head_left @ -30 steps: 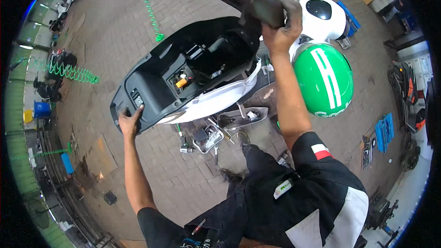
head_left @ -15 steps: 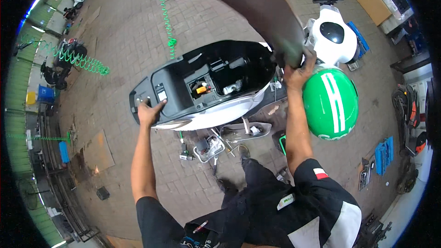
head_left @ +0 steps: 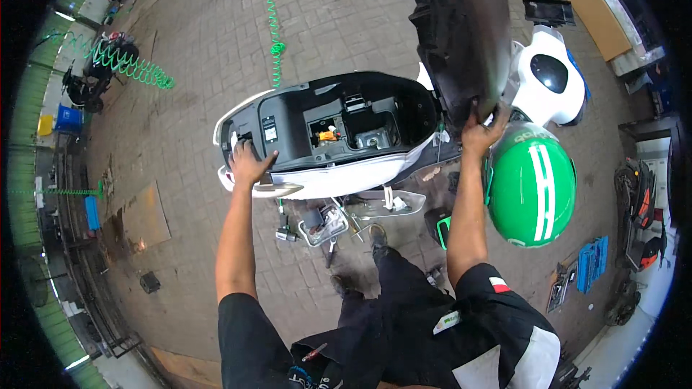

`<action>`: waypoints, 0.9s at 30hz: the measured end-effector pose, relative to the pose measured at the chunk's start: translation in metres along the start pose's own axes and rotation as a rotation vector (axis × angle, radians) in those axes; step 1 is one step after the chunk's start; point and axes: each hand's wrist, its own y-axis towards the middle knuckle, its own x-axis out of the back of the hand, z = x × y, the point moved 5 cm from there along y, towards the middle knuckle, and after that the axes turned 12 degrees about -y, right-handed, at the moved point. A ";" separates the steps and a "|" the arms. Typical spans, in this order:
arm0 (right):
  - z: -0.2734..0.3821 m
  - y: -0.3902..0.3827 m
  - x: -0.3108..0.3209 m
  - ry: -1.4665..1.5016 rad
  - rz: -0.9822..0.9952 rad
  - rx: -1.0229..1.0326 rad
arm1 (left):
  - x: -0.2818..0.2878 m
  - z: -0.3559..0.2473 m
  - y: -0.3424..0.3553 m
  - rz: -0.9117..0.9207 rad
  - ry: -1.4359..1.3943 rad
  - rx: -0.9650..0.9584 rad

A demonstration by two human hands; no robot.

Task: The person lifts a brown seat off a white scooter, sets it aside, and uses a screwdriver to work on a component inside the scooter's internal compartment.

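The scooter (head_left: 339,137) sits in the middle of the frame with its storage tub open. The left hand (head_left: 249,162) is pressed on the back end of the scooter, fingers curled over the edge. The right hand (head_left: 481,130) is closed around the bottom edge of the lifted black seat (head_left: 461,29), at the top of the frame. The seat looks big, stiff and a bit heavy, so its firm rim seems a good place to hold. A green helmet (head_left: 533,187) hangs just beside that arm. Since a second ago, the seat has swung higher and the scooter looks closer.
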 end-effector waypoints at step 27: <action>-0.082 -0.030 -0.031 -0.076 0.159 -0.361 | -0.024 0.061 -0.004 -0.548 -0.507 -0.196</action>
